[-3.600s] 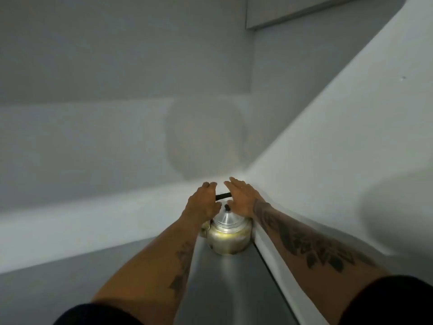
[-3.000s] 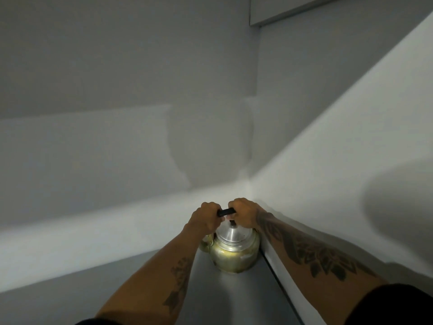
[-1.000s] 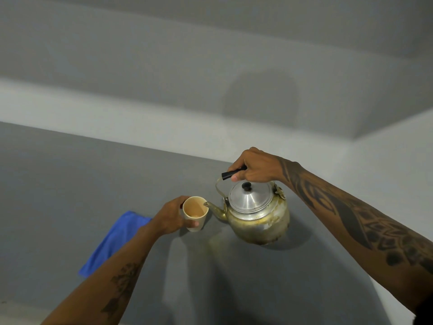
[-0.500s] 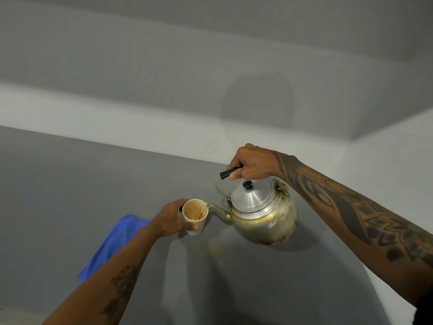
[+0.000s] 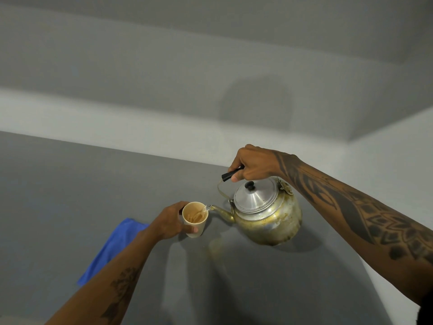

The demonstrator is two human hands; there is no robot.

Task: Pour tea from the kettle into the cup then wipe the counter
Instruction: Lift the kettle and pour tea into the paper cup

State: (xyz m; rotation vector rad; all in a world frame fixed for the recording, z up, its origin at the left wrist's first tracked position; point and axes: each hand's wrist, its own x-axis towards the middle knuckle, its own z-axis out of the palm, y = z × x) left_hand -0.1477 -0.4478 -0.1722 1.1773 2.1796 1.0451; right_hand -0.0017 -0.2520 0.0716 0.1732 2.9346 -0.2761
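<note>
A tarnished metal kettle with a silver lid hangs above the grey counter, tilted toward the left. My right hand grips its black handle from above. The spout reaches the rim of a small beige cup, and a thin stream of liquid runs into it. My left hand wraps around the cup from the left, holding it on or just above the counter. A blue cloth lies flat on the counter, partly hidden behind my left forearm.
A pale wall ledge runs along the back of the counter and turns the corner on the right. A faint yellowish stain marks the counter below the spout.
Earlier both hands held the kettle in a corner. Since then the kettle came over to the cup, tipped further left, and liquid now streams from the spout into the cup.
</note>
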